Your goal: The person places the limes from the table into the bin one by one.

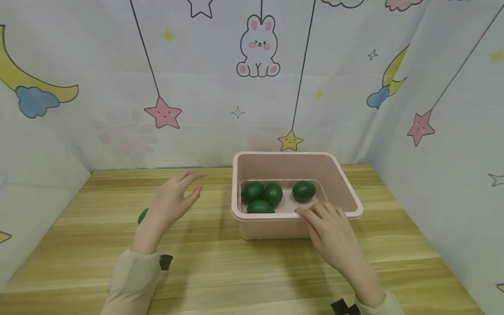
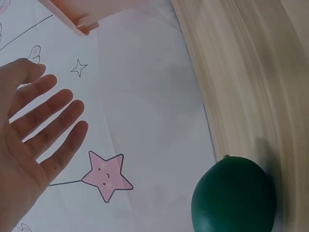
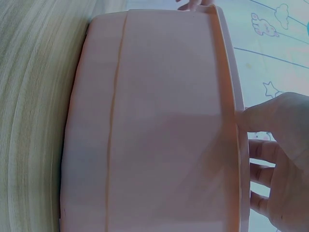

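Observation:
A pink plastic bin [image 1: 275, 228] stands on the table with several smooth, dark green limes [image 1: 303, 191] inside. My right hand [image 1: 332, 236] holds its front rim, fingers over the edge; in the right wrist view the thumb [image 3: 260, 115] lies against the rim. To the left of the bin my left hand [image 1: 169, 203] is raised over the table, holding nothing, fingers apart and loosely bent. Another lime [image 2: 234, 198] lies on the table beside the left wrist, mostly hidden behind it in the head view.
The wooden table [image 1: 212, 271] runs back to a white curtain [image 1: 204, 78] printed with stars, moons and a rabbit. More curtain hangs along the left and right sides. The bin stands close to the table's back edge.

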`<state>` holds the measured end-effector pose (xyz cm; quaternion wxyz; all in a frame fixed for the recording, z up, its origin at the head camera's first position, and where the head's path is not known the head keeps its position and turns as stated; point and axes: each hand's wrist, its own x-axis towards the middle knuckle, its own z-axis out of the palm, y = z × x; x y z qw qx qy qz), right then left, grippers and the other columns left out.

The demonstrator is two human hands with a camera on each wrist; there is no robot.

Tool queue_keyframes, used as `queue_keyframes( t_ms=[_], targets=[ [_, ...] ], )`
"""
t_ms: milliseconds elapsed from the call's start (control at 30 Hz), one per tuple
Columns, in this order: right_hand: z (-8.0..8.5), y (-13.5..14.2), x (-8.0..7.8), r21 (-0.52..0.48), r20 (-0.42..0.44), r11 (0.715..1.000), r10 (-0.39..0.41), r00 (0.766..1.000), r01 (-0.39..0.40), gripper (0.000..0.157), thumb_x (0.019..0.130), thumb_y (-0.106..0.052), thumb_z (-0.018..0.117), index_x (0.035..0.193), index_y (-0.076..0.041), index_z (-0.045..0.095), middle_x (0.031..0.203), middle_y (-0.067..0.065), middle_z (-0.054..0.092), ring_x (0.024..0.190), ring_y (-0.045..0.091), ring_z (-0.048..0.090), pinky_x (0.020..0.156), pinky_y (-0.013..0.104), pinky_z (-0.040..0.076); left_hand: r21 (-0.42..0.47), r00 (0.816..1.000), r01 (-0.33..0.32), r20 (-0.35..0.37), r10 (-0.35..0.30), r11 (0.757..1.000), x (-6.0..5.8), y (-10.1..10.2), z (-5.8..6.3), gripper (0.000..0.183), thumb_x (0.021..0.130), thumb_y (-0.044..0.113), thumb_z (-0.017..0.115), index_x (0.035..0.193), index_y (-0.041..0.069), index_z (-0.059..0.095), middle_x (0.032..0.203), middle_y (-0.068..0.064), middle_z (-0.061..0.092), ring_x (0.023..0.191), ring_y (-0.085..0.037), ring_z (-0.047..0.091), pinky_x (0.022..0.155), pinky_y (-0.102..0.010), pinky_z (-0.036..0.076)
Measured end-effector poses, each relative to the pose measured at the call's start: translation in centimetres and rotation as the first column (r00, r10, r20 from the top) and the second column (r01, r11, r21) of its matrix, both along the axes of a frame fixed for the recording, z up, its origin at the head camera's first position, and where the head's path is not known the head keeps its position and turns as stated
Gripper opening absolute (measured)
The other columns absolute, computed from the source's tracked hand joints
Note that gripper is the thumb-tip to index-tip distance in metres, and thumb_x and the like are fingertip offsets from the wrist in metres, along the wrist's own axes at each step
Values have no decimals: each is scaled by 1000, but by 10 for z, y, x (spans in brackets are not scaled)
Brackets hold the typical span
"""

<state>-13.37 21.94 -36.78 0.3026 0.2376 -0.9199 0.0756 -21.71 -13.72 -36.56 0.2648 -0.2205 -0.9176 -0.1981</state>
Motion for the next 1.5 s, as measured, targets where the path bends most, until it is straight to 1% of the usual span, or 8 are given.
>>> queue_keyframes(
  t_ms=[133,333,400,633,833,1100,1333,1500],
  targets=[
    [-1,1,0,2,1,1000,-2,1000,2,25,83,-19,62,107,-22,64,88,-4,59,84,16,52,71,33,38,33,999,-26,32,25,999,2,-6,-5,35,86,22,60,121,17,57,116,-5,60,104,-26,58,75,-42,51],
    [-2,2,-1,-5,0,1000,-2,1000,2,25,82,-18,63,107,-22,64,88,-4,59,84,16,53,71,32,38,61,986,-73,155,63,995,2,-17,-14,37,90,25,55,126,19,52,121,-7,56,112,-29,52,87,-48,47],
    [-2,2,-1,-6,-2,1000,0,1000,0,25,82,-18,63,107,-22,65,88,-4,60,84,15,53,71,32,37,63,981,-93,176,80,994,2,-21,-16,38,90,25,55,127,18,51,122,-8,56,113,-31,51,89,-49,45],
    [-3,2,-1,-6,-6,1000,1,1000,-1,25,82,-18,63,107,-22,64,88,-5,59,84,15,53,70,31,37,43,982,-137,141,130,990,1,-30,-23,37,89,23,57,125,16,53,120,-11,57,112,-33,51,83,-51,47],
    [-3,3,-1,-1,-8,1000,-1,1000,1,25,82,-18,63,107,-22,64,88,-4,59,85,15,53,70,31,37,42,968,-171,194,160,984,1,-38,-28,39,89,22,55,127,13,51,122,-14,54,112,-36,50,80,-53,47],
    [-2,1,-1,6,-17,1000,1,1000,-1,26,81,-17,64,107,-21,65,87,-4,59,83,16,53,70,31,37,28,955,-202,225,191,979,2,-51,-34,43,88,23,57,129,11,48,120,-17,54,108,-39,51,86,-54,44],
    [-2,1,0,-2,-11,1000,4,1000,-4,27,80,-15,65,106,-21,65,86,-5,58,82,15,52,70,30,36,-21,948,-201,249,200,979,4,-60,-42,49,86,23,59,130,7,46,119,-22,52,106,-41,50,84,-55,44],
    [-2,1,-1,-3,-16,1000,1,1000,-1,27,80,-16,64,107,-21,65,86,-4,59,84,16,53,71,32,37,-62,923,-203,321,212,977,5,-66,-43,50,86,25,59,130,6,46,122,-24,50,109,-44,47,87,-59,40]
  ],
)
